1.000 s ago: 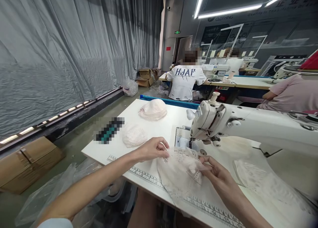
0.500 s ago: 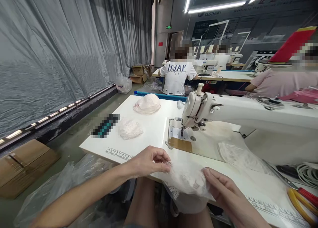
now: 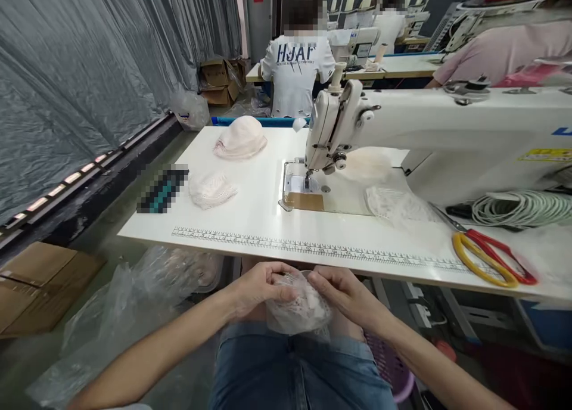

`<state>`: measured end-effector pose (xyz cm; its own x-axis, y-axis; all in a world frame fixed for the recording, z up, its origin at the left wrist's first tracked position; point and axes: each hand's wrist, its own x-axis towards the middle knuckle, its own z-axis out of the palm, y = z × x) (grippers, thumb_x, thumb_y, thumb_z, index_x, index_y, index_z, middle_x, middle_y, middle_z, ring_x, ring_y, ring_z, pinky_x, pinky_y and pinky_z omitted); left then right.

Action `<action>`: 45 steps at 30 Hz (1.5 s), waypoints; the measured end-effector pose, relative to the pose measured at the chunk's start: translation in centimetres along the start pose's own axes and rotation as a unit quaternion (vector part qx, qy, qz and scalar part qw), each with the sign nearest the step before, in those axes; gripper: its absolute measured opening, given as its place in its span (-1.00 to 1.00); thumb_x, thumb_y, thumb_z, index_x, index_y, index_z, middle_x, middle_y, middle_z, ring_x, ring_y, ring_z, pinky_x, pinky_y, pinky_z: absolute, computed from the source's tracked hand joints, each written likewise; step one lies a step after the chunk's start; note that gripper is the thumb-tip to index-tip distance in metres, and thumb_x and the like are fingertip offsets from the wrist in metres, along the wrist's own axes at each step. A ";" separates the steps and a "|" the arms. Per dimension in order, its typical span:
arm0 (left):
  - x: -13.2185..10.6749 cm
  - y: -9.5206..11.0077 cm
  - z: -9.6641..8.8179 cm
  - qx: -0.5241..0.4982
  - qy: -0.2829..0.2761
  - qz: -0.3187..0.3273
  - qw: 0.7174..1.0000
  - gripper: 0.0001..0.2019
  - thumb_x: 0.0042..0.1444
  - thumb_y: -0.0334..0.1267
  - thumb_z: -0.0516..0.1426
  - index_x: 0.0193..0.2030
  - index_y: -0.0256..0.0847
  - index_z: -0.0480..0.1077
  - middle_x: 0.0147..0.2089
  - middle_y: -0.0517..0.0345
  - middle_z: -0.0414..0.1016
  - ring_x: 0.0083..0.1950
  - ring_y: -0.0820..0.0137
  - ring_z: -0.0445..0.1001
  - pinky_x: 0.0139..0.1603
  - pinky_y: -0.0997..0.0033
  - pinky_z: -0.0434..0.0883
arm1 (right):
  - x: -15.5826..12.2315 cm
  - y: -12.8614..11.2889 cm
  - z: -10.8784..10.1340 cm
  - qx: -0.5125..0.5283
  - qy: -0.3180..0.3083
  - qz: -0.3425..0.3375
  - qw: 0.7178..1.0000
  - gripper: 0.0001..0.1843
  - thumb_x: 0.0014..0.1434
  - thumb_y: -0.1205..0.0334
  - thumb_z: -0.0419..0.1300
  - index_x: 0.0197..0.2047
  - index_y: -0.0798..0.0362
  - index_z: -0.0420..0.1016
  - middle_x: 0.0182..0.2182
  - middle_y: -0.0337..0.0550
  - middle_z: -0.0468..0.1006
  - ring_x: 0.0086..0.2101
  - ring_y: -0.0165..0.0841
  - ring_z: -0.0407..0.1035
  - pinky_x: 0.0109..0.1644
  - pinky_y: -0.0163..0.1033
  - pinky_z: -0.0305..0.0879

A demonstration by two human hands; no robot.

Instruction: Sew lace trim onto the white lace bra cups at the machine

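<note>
My left hand [image 3: 257,288] and my right hand [image 3: 344,294] both grip a bunched piece of pale lace fabric [image 3: 299,307] over my lap, below the front edge of the white sewing table [image 3: 250,216]. Fingers of both hands are curled round the fabric. The white sewing machine [image 3: 402,130] stands on the table beyond my hands, its needle over a metal plate [image 3: 299,186].
On the table lie two lace pieces [image 3: 212,189] [image 3: 241,139] at left, another [image 3: 397,204] by the machine, red-and-yellow scissors [image 3: 489,255] and a coiled cable [image 3: 522,207] at right. Plastic bags [image 3: 134,291] and cardboard boxes [image 3: 36,282] sit on the floor left. People work at tables behind.
Both hands have pulled the lace fabric off the table toward me and down to my lap, bunching it up. My view has tilted downward.
</note>
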<state>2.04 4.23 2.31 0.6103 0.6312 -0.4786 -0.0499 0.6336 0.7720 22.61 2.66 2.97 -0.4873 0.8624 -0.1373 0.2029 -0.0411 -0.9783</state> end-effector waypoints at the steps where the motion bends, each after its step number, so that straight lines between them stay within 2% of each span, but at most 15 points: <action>1: 0.3 -0.4 0.1 -0.007 0.006 -0.008 1.000 -0.46 -0.25 -0.26 0.39 -0.07 -0.34 0.41 -0.29 0.04 0.50 -0.33 0.45 0.42 -0.21 0.42 0.33 | -0.1 0.0 0.0 -0.009 0.001 -0.004 1.000 -0.49 0.21 -0.14 -0.02 -0.59 0.04 0.06 -0.64 -0.38 -0.01 -0.58 -0.51 -0.11 -0.54 -0.35 -0.16; 5: 0.5 -1.2 0.5 -0.036 -0.049 -0.047 0.997 -0.57 -0.21 -0.22 0.37 -0.19 -0.39 0.45 -0.30 0.03 0.49 -0.32 0.43 0.42 -0.20 0.39 0.32 | -0.6 0.1 -0.1 -0.044 -0.005 -0.013 0.999 -0.50 0.23 -0.12 -0.04 -0.58 0.05 0.07 -0.63 -0.37 0.00 -0.58 -0.51 -0.09 -0.54 -0.34 -0.15; 7: 0.4 -1.4 0.5 -0.047 -0.061 -0.045 0.996 -0.63 -0.21 -0.24 0.37 -0.25 -0.38 0.46 -0.31 0.04 0.49 -0.31 0.41 0.43 -0.19 0.38 0.32 | -0.7 0.2 -0.1 -0.057 -0.009 -0.008 0.998 -0.50 0.23 -0.13 -0.04 -0.58 0.05 0.08 -0.63 -0.37 0.01 -0.58 -0.51 -0.08 -0.53 -0.33 -0.16; 11: 0.5 -1.5 0.5 -0.044 0.000 -0.037 0.998 -0.68 -0.24 -0.25 0.38 -0.36 -0.35 0.44 -0.43 0.12 0.49 -0.40 0.44 0.43 -0.30 0.42 0.33 | -0.7 0.5 -0.4 -0.036 -0.029 0.010 0.999 -0.49 0.22 -0.13 -0.02 -0.59 0.06 0.10 -0.63 -0.37 0.02 -0.58 -0.52 -0.09 -0.54 -0.33 -0.17; 14: 0.4 -1.5 0.3 -0.033 0.037 -0.036 0.998 -0.70 -0.22 -0.22 0.38 -0.39 -0.35 0.44 -0.47 0.12 0.49 -0.44 0.45 0.42 -0.35 0.44 0.33 | -0.7 0.8 -0.9 0.042 -0.081 0.027 0.995 -0.50 0.21 -0.13 0.00 -0.56 0.09 0.20 -0.62 -0.36 0.10 -0.57 -0.52 -0.01 -0.51 -0.35 -0.07; 17: 0.1 -1.3 0.1 -0.022 0.058 -0.037 0.997 -0.70 -0.24 -0.21 0.38 -0.40 -0.35 0.46 -0.47 0.12 0.50 -0.45 0.46 0.42 -0.37 0.46 0.33 | -1.0 1.3 -1.3 0.140 -0.129 0.068 0.979 -0.62 0.10 -0.06 0.19 -0.39 0.14 0.40 -0.53 -0.27 0.34 -0.47 -0.46 0.21 -0.36 -0.32 0.15; 19: -0.2 -1.2 -0.1 -0.002 0.068 -0.040 0.997 -0.70 -0.25 -0.21 0.38 -0.41 -0.36 0.46 -0.47 0.12 0.51 -0.45 0.47 0.42 -0.37 0.49 0.32 | -1.1 1.7 -1.4 0.170 -0.136 0.096 0.971 -0.66 -0.01 0.02 0.31 -0.34 0.14 0.45 -0.48 -0.24 0.42 -0.43 -0.43 0.28 -0.30 -0.29 0.21; 24: -0.6 -0.9 -0.4 0.028 0.071 -0.051 0.996 -0.69 -0.31 -0.22 0.40 -0.45 -0.35 0.47 -0.48 0.16 0.49 -0.43 0.51 0.40 -0.32 0.52 0.32 | -1.0 1.6 -1.0 0.149 -0.117 0.119 0.975 -0.65 -0.03 -0.01 0.31 -0.42 0.16 0.49 -0.55 -0.25 0.40 -0.49 -0.45 0.24 -0.37 -0.33 0.16; 29: -0.6 -1.4 -0.6 0.026 0.016 -0.082 0.996 -0.63 -0.34 -0.24 0.41 -0.35 -0.33 0.48 -0.41 0.15 0.49 -0.36 0.47 0.41 -0.23 0.45 0.34 | -1.0 1.1 -0.7 0.133 -0.135 0.102 0.977 -0.61 0.06 -0.07 0.22 -0.40 0.15 0.47 -0.58 -0.29 0.32 -0.53 -0.49 0.15 -0.45 -0.36 0.08; 34: -0.2 -2.0 -0.1 0.041 0.025 -0.069 0.996 -0.70 -0.28 -0.19 0.38 -0.42 -0.33 0.49 -0.45 0.17 0.46 -0.40 0.48 0.38 -0.30 0.49 0.30 | -1.2 1.6 -0.7 0.135 -0.155 0.082 0.975 -0.61 0.16 -0.06 0.13 -0.42 0.14 0.39 -0.56 -0.30 0.25 -0.53 -0.50 0.07 -0.46 -0.36 0.00; 39: -0.3 -1.6 0.6 0.066 0.048 -0.062 0.995 -0.69 -0.31 -0.16 0.38 -0.46 -0.33 0.47 -0.50 0.21 0.42 -0.46 0.52 0.31 -0.38 0.53 0.25 | -1.2 2.0 0.0 0.094 -0.136 0.084 0.983 -0.67 0.07 0.00 0.25 -0.42 0.13 0.41 -0.56 -0.32 0.22 -0.51 -0.50 0.06 -0.47 -0.37 -0.03; 42: -0.7 -1.1 0.6 0.082 0.040 -0.057 0.994 -0.69 -0.30 -0.18 0.38 -0.43 -0.33 0.48 -0.47 0.18 0.43 -0.43 0.49 0.33 -0.36 0.50 0.27 | -1.0 2.2 0.4 0.089 -0.116 0.094 0.985 -0.67 0.05 0.01 0.26 -0.47 0.13 0.43 -0.58 -0.32 0.22 -0.52 -0.49 0.06 -0.48 -0.37 -0.05; 45: -1.2 -0.9 0.3 0.094 0.023 -0.052 0.994 -0.67 -0.32 -0.23 0.38 -0.36 -0.32 0.50 -0.42 0.17 0.45 -0.39 0.46 0.35 -0.32 0.47 0.30 | -0.9 2.4 0.3 0.121 -0.124 0.130 0.976 -0.65 0.02 -0.02 0.28 -0.48 0.13 0.43 -0.59 -0.30 0.26 -0.52 -0.48 0.10 -0.47 -0.35 -0.03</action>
<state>1.61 2.76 2.36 0.5672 0.5895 -0.5751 0.1624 0.6046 0.7798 23.28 1.64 0.67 -0.6424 0.6602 -0.3891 0.1546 -0.3857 -0.9096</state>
